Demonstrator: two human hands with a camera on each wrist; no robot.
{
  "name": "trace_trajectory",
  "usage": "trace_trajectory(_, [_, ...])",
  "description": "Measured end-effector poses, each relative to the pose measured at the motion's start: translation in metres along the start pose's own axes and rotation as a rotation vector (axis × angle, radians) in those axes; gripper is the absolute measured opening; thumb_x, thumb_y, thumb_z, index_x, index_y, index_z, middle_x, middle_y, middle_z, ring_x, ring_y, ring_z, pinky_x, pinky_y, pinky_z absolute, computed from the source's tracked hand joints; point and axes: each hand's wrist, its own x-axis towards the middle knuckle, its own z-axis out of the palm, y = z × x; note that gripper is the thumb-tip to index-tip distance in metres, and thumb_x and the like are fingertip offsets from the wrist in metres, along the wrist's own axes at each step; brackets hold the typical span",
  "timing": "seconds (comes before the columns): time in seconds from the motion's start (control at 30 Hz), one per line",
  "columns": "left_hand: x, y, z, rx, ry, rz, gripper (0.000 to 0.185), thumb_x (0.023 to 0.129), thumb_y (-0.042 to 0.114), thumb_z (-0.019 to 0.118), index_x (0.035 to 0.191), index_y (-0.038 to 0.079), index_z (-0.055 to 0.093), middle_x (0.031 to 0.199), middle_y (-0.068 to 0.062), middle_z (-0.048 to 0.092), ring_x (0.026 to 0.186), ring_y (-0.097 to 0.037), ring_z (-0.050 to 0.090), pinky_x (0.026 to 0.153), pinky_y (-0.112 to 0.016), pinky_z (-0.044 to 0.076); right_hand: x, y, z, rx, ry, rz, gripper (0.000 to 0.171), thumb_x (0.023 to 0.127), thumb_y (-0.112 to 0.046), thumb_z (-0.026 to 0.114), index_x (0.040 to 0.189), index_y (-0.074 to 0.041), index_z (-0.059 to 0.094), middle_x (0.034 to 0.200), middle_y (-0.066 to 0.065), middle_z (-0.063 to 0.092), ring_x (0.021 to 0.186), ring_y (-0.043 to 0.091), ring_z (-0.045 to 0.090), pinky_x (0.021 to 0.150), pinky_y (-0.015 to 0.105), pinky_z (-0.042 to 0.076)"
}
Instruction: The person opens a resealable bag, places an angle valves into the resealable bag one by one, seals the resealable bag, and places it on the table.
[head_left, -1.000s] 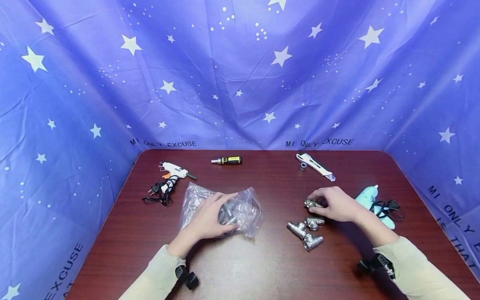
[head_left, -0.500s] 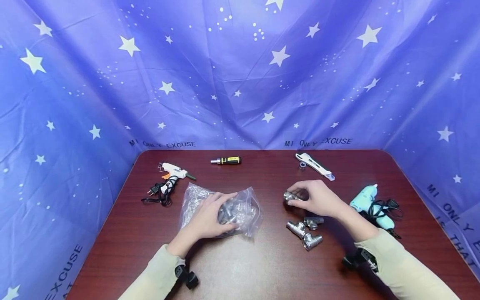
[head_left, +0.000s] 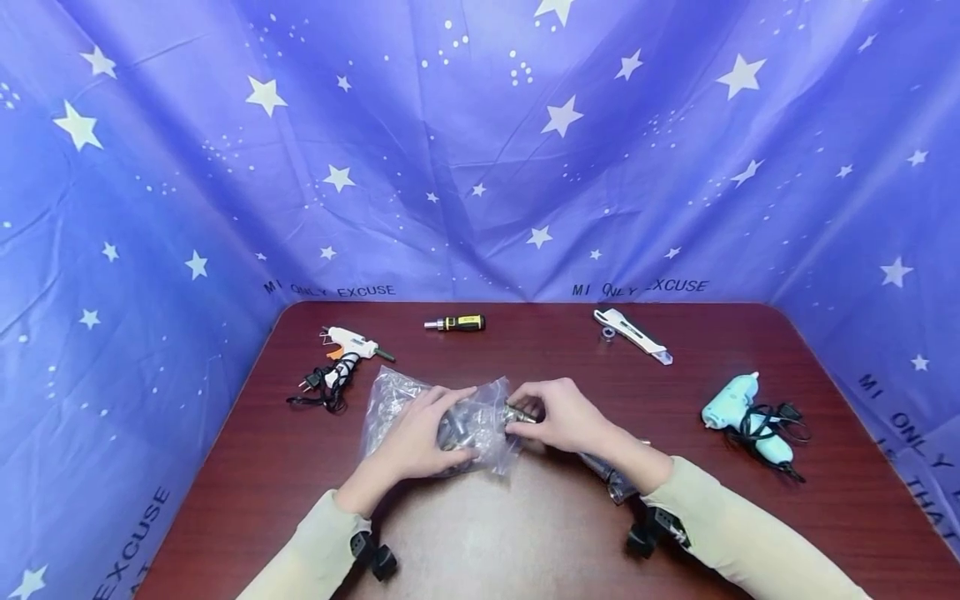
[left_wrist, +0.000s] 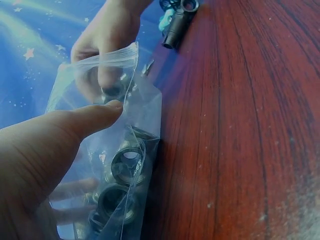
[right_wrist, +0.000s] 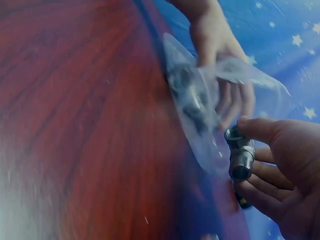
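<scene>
Since earlier, R hand (head_left: 566, 421) crossed left w/ metal fitting (head_left: 519, 413) pinched in fingers, now at mouth of plastic bag (head_left: 390, 400) mid table (head_left: 525, 533). L hand (head_left: 416, 437) grips bag, fingers curled over fittings inside.

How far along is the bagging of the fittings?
Done: several fittings already lie inside the bag. In hand: the left hand holds the bag, and the right hand pinches one fitting at its mouth, not yet inside. Left: at least one loose fitting on the table, partly hidden by the right forearm.
</scene>
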Motion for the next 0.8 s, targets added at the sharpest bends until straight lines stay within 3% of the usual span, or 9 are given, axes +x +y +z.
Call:
trace_trajectory(0.3, [0.002,0.002,0.001,-0.013,-0.01,0.003,0.09,0.078,0.048,0.09,0.156,0.023,0.054,0.133,-0.005,0.067,0.126,-0.026,0.063,0.105,-0.058,0.052,0.01,-0.013,0.02,-0.242,-0.016,-0.17,0.024,0.086,-0.031,0.088,0.086,-0.016,0.069,0.082,-0.006,0.071,0.073,0.008,0.061,0.068,0.027,0.053])
trace_trajectory(0.53, [0.003,0.0,0.004,-0.024,-0.016,-0.006,0.09,0.077,0.045,0.091,0.156,0.023,0.054,0.136,-0.006,0.066,0.129,-0.028,0.061,0.107,-0.058,0.05,0.01,-0.011,0.025,-0.255,-0.025,-0.188,0.017,0.087,-0.027,0.086,0.085,-0.016,0.074,0.088,-0.004,0.074,0.083,0.012,0.069,0.076,0.031,0.059])
trace_trajectory(0.7, [0.003,0.0,0.003,-0.037,-0.021,-0.016,0.091,0.077,0.045,0.091,0.157,0.024,0.053,0.136,-0.005,0.066,0.128,-0.028,0.061,0.109,-0.059,0.048,0.008,-0.008,0.028,-0.239,-0.019,-0.244,0.006,0.087,-0.015,0.082,0.084,-0.016,0.077,0.1,0.0,0.076,0.093,0.013,0.072,0.082,0.03,0.061])
trace_trajectory(0.8, [0.003,0.0,0.003,-0.039,-0.018,-0.017,0.091,0.077,0.045,0.092,0.157,0.024,0.053,0.137,-0.005,0.066,0.128,-0.027,0.061,0.109,-0.059,0.048,0.008,-0.008,0.029,-0.239,-0.024,-0.282,0.012,0.087,-0.008,0.077,0.079,-0.016,0.074,0.102,0.002,0.074,0.095,0.013,0.071,0.085,0.031,0.061])
